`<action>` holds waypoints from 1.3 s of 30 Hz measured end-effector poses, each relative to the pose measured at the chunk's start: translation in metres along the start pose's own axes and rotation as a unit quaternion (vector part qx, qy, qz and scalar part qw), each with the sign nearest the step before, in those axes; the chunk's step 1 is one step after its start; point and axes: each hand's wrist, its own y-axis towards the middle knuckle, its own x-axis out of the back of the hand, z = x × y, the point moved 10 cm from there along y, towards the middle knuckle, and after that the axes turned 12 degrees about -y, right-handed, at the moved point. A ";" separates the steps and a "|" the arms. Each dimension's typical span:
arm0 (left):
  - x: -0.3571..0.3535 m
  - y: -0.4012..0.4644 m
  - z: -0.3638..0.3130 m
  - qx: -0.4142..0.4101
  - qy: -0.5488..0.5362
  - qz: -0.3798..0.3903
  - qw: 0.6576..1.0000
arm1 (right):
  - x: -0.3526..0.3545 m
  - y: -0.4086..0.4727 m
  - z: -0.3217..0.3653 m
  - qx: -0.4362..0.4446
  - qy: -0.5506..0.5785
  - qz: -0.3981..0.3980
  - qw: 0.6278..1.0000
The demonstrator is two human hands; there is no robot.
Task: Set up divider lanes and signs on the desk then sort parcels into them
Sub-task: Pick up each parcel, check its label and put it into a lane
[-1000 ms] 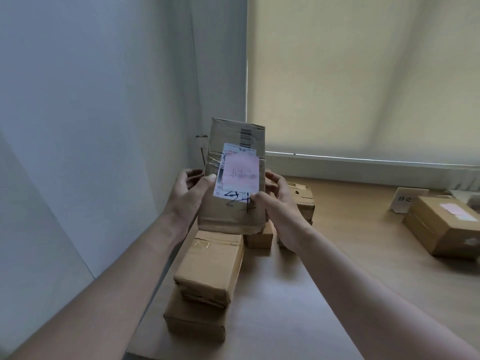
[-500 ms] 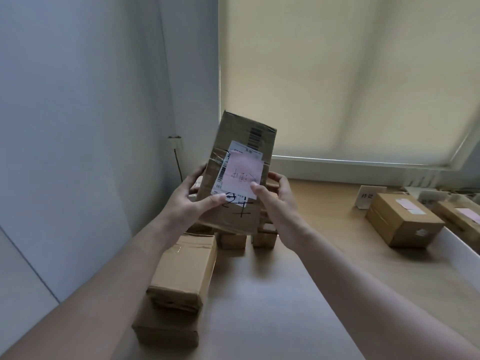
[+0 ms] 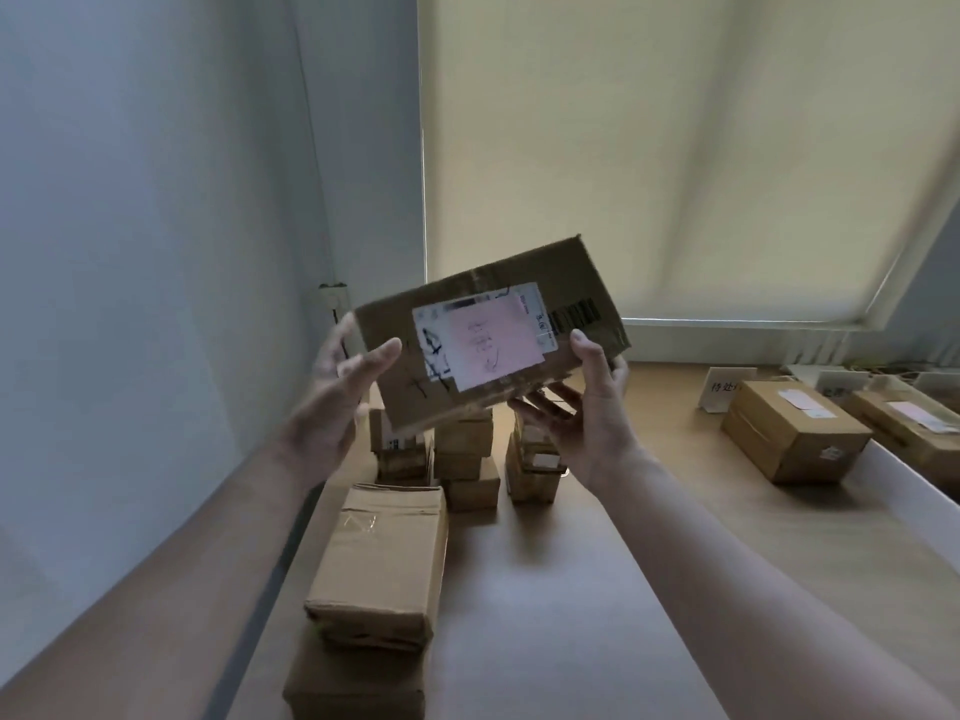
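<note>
A person holds one cardboard parcel (image 3: 483, 330) up in the air above the wooden desk (image 3: 597, 563), in front of the drawn roller blind (image 3: 675, 148). The parcel lies lengthwise and tilted, its right end higher than its left. Its upper face carries a white shipping label (image 3: 480, 332) with a pink note (image 3: 493, 343) stuck over it, a barcode (image 3: 574, 313) to the right, and black marker scribbles near the left.

The left hand (image 3: 337, 392) grips the parcel's left end, thumb laid over the top face and fingers curled behind the edge. The right hand (image 3: 582, 413) grips the right end, thumb up along the near edge and fingers spread under the bottom.

Below the held parcel, on the left part of the desk, a long brown box (image 3: 384, 558) lies on top of another box (image 3: 353, 688) close to the camera. Behind them stand three short stacks of small parcels (image 3: 467, 459); how many are in each stack is unclear.

On the right of the desk, two sorted parcels are in view: a brown box (image 3: 789, 433) with a small pale sticker, and a second box (image 3: 909, 423) beside it, partly cut off. A white divider strip (image 3: 914, 485) runs along the desk by them. Behind the nearer box stands a white folded sign (image 3: 724, 389) with dark characters, and two more upright cards (image 3: 841, 381) show farther right, too blurred to read.
</note>
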 end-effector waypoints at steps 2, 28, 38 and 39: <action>-0.004 -0.004 0.028 0.054 -0.052 -0.010 0.997 | 0.001 -0.001 -0.008 0.007 0.052 -0.041 0.998; -0.181 0.043 0.068 -0.058 0.038 0.023 0.997 | 0.162 -0.053 0.013 0.011 -0.062 -0.200 0.978; -0.415 0.003 0.173 -0.100 0.105 0.131 0.981 | 0.351 -0.091 0.087 0.014 -0.207 -0.290 0.934; -0.435 -0.001 0.183 -0.099 0.107 0.129 0.981 | 0.376 -0.094 0.098 0.024 -0.247 -0.297 0.922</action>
